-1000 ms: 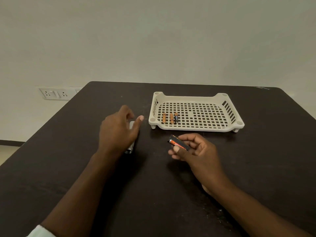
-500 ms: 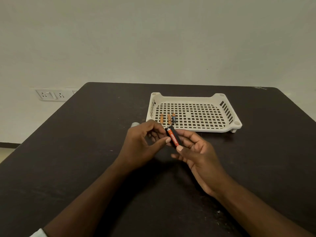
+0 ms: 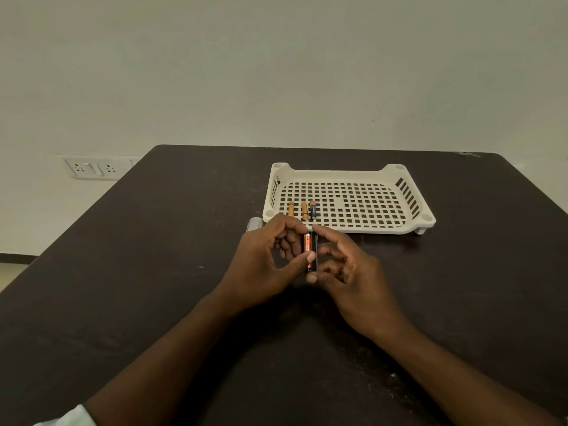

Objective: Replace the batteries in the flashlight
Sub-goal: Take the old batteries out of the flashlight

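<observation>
Flashlight body (image 3: 254, 223), a pale cylinder, lies on the desk (image 3: 153, 272) just left of the tray (image 3: 396, 230) and mostly hidden behind the left hand (image 3: 264, 265). That hand's grip pinches the black battery holder (image 3: 311, 252) between thumb and fingers; the right hand (image 3: 347, 272) clamps the holder's two ends. Its long axis runs straight toward the tray. Three batteries (image 3: 304, 210) lie in the tray's left part. Judging by this, the left hand is nearer the flashlight.

dim, even indoor light | soft shadows under forearms on dark tabletop (image 3: 153, 272) | no glare | wide-angle bowing of tabletop edges | hands (image 3: 270, 262) sharp, battery print too small to read
</observation>
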